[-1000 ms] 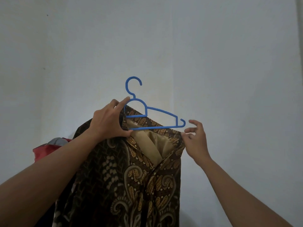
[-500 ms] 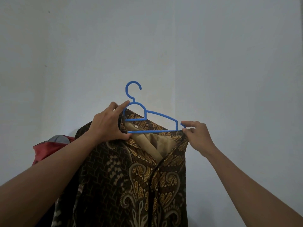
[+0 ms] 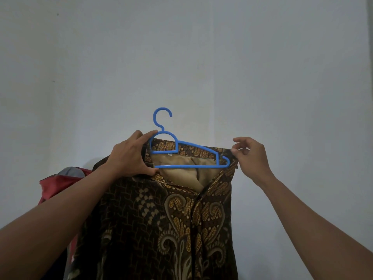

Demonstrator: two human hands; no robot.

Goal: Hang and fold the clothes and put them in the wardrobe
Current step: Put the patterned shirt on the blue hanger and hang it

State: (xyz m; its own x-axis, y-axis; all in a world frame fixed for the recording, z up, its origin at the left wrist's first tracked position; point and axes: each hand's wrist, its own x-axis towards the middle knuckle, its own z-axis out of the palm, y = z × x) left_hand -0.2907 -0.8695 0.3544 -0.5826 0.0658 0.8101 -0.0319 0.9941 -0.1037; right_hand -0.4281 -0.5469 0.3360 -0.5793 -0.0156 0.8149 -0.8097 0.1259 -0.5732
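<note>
Brown patterned cloth, soft and light by our guess: shirt (image 3: 161, 219) hangs between our hands on blue hanger (image 3: 191, 166) | left hand (image 3: 129, 156) grips hanger and collar together | right hand (image 3: 252, 156) pinches the shirt's shoulder edge | we'd carry by the stiff hanger beside the left hand

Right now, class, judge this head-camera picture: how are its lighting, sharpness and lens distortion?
Head view: dim, flat, bluish light, the wall darker toward the left edge; no glare; the blue hanger and batik shirt are sharp; wide-angle distortion swells the left forearm and right forearm toward the bottom corners.
</note>
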